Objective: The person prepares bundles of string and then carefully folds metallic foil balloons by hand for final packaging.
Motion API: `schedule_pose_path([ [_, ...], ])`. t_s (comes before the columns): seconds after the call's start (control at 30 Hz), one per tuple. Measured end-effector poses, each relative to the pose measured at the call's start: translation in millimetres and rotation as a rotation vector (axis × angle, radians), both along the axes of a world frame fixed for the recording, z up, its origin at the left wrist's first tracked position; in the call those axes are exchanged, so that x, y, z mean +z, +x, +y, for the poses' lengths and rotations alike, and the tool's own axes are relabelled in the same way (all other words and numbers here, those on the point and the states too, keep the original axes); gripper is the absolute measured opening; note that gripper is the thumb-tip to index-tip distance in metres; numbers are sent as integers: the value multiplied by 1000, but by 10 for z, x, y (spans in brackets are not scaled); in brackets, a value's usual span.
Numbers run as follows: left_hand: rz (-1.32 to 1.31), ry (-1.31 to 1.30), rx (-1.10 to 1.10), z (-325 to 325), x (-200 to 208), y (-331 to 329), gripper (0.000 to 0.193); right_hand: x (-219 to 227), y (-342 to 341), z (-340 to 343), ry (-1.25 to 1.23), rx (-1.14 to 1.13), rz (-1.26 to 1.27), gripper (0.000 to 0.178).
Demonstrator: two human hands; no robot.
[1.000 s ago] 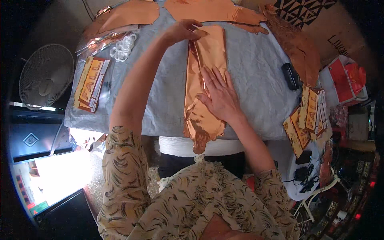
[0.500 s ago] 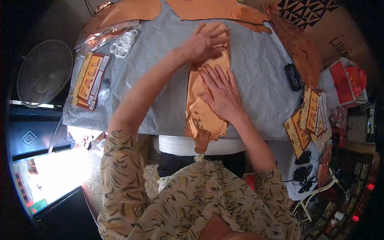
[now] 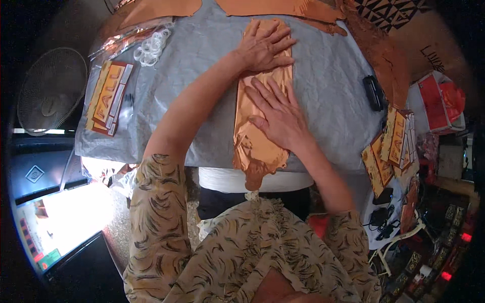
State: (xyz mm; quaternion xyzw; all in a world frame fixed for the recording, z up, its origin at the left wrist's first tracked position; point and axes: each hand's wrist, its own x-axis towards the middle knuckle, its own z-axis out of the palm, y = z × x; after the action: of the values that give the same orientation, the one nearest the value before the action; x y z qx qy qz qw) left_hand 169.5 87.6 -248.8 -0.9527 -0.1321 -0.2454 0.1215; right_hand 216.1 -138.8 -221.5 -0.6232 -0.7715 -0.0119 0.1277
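Note:
A flat, copper-coloured foil balloon (image 3: pixel 260 149), folded into a long strip, lies lengthwise before me. Its narrow tail hangs over the table's near edge. My left hand (image 3: pixel 263 49) rests on the far end, fingers spread wide and palm down. Closer to me, my right hand (image 3: pixel 280 115) presses flat on the strip's middle with its fingers extended. Neither hand grips anything. Creases and wrinkles show in the foil around my right hand and toward the tail.
A grey sheet covers the table (image 3: pixel 202 55). More flat copper foil (image 3: pixel 161 11) lies along the far edge. White rings (image 3: pixel 150 49) and printed packets (image 3: pixel 108 98) sit left; a black object (image 3: pixel 373 93) and more packets (image 3: pixel 396 144) lie right. A fan (image 3: pixel 50 93) stands left.
My left hand, blurred by motion before, now lies still and spread on the foil's far end. My right hand stays almost in place. The whole view has shifted slightly.

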Motion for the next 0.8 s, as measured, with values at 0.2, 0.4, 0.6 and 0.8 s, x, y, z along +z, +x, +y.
schedule_pose_path([
  [0.2, -5, -84, -33, -66, 41, 44, 72, -10, 23, -55, -110, 264, 0, 62],
  [0.4, 15, -61, -27, -97, 70, 2, 69, 12, -98, -398, -166, 475, 111, 57],
  [0.6, 87, -72, -30, 6, -34, 55, 80, 267, 386, -240, 36, 188, 318, 49],
  [0.8, -24, -130, -13, 10, -74, 32, 80, 181, 505, -13, 83, 88, 19, 56],
])
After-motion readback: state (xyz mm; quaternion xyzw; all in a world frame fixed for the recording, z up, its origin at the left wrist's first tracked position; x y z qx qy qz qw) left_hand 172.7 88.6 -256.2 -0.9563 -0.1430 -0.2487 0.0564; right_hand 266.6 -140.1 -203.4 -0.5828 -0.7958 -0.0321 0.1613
